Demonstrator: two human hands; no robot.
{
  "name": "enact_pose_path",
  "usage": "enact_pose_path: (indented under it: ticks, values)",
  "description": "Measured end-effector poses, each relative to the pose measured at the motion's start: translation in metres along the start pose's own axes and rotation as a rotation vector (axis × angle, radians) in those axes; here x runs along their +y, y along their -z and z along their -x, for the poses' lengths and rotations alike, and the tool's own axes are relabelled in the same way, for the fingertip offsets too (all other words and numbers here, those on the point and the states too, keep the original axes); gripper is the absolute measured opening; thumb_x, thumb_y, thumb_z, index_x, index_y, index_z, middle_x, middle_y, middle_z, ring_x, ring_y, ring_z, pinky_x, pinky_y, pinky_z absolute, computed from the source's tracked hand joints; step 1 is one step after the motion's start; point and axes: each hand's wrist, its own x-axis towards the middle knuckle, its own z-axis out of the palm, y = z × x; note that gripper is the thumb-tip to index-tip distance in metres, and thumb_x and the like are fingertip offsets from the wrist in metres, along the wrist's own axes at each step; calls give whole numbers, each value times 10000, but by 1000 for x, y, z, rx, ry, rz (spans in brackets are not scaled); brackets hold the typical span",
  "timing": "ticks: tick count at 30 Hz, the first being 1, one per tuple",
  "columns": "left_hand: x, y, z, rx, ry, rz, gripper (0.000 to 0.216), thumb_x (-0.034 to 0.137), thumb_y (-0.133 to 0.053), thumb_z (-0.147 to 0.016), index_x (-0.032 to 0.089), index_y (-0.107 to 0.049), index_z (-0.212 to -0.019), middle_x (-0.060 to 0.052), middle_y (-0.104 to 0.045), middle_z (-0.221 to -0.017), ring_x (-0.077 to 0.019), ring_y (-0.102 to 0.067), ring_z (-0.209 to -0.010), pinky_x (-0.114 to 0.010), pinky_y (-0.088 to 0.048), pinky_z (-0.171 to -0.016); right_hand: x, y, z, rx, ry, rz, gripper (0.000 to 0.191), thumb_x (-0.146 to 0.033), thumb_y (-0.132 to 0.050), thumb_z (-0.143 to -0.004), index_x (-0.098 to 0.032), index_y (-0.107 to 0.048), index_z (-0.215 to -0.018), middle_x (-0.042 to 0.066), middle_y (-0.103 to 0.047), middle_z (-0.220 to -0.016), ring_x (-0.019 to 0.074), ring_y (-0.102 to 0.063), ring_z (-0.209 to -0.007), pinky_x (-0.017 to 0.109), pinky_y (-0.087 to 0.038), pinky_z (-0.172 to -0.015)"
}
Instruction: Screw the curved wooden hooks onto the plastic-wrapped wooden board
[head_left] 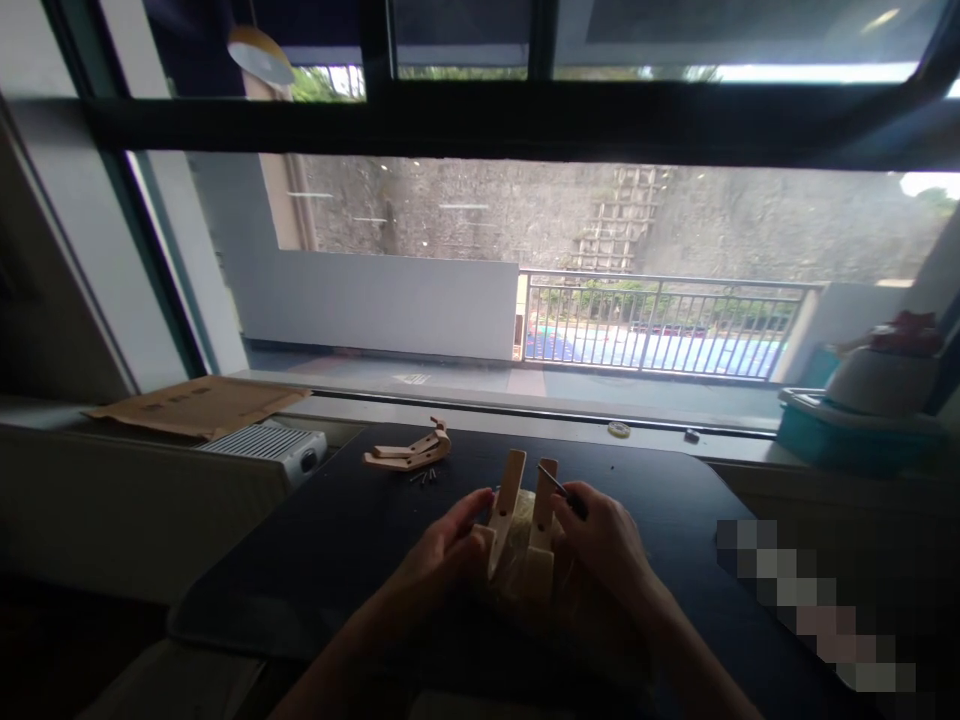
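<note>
Two light wooden uprights, a left one (512,485) and a right one (545,510), stand side by side in front of me, each with a dark hole. Between and below them is a pale yellowish bundle (517,560) that looks wrapped in clear plastic. My left hand (446,545) is closed on the left upright's outer side, its fingertips partly hidden. My right hand (604,530) grips a screwdriver-like tool (553,480) with a dark handle and a thin metal shaft. The shaft crosses the right upright near its top; whether it touches the wood I cannot tell.
On the dark table (300,560), a wooden assembly (409,452) lies at the back left, several screws (425,477) beside it. A tape roll (619,430) and a small dark object (691,436) rest on the sill. A brown envelope (202,405) and teal box (847,430) flank the table.
</note>
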Motion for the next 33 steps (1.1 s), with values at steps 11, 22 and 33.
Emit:
enact_pose_path:
  ticks: [11, 22, 33]
  values:
    - [-22, -22, 7, 132, -163, -245, 612, 160, -646, -671, 274, -519, -1258, -29, -491, -1345, -265, -395, -1281, -401, -260, -1111, -9, -2, 0, -51, -52, 157, 451, -565, -372, -845, -294, -605, -1120, 70, -706, -864, 260, -645, -796, 338, -405, -630]
    - [-18, -15, 38, 320, -226, -508, 851, 356, -710, -650, 270, -289, -1384, -90, -343, -1439, -348, -321, -1308, -531, -324, -1041, 2, 7, -25, -141, -157, -169, 693, -645, -478, -743, -201, -496, -1274, 132, -644, -1038, 268, -601, -914, 334, -448, -657]
    - [-8, -62, 25, 447, -415, -1021, 801, 443, -643, -691, 239, -246, -1356, -143, -352, -1363, -321, -443, -1199, -470, -499, -866, 12, -11, -39, 3, -39, -473, 356, -502, -530, -761, -169, -640, -825, -13, -549, -612, 122, -470, -558, 233, -366, -523]
